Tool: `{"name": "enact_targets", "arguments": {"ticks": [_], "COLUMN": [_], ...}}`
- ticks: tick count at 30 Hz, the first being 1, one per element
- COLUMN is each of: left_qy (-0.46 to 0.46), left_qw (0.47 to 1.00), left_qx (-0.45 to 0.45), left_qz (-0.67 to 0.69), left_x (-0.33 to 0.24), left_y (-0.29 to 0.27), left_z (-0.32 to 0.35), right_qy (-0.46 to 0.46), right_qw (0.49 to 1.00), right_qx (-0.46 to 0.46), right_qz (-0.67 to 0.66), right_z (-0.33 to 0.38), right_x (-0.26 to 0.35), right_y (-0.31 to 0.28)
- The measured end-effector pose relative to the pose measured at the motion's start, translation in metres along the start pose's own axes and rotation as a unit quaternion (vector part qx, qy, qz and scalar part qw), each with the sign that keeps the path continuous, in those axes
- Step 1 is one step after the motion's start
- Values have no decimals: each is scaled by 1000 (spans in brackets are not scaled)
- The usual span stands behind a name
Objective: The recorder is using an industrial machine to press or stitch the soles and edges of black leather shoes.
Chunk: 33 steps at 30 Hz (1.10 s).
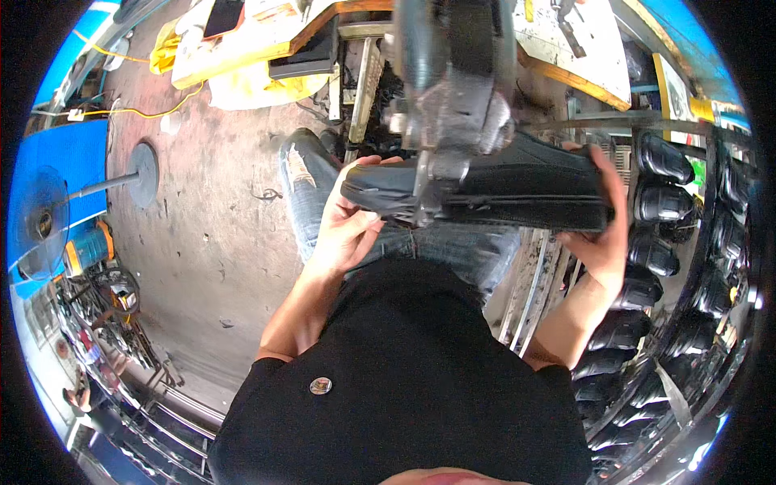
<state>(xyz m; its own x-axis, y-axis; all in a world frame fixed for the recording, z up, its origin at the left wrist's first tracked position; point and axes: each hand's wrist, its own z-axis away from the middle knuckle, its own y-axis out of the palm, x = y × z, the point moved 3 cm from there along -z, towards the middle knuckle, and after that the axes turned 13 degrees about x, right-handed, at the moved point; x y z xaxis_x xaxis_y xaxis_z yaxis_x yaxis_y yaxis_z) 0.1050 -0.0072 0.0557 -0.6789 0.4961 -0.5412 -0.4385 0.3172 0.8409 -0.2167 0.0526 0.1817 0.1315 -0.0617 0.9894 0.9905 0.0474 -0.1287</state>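
The black shoe (517, 190) in my grip looks like smooth leather with a dull sheen, its sole a matt, ribbed rubber. The machine head (457, 89) over it is grey metal, worn and scuffed. My jeans (323, 194) are faded, torn denim; my shirt (404, 388) is matt black cloth. The floor (210, 242) is rough, stained concrete. The shoes on the rack (663, 202) at my right shine glossy black.

Stained concrete floor (202, 242), pedestal fan (40, 222) with round base at left, yellow cable (137, 113) trailing across the floor, cluttered bench (267, 36) with yellow cloth above, blue wall (695, 48), daylight, rack of black shoes (663, 267) at right
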Motion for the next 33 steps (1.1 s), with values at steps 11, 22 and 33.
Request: {"name": "enact_targets", "arguments": {"ticks": [11,22,33], "left_qy": [-68,-7,-37], "left_qw": [944,932,937], "left_qx": [91,115,39], "left_qz": [-309,-345,-346], "left_x": [-18,-22,-14], "left_y": [44,58,53], "left_z": [-24,-26,-21], "right_qy": [67,39,3], "right_qw": [970,985,987], "right_qx": [-83,-76,-75], "right_qz": [-218,-152,-139], "right_z": [32,38,44], "right_x": [-163,-119,-100], "right_y": [7,-9,-20]}}
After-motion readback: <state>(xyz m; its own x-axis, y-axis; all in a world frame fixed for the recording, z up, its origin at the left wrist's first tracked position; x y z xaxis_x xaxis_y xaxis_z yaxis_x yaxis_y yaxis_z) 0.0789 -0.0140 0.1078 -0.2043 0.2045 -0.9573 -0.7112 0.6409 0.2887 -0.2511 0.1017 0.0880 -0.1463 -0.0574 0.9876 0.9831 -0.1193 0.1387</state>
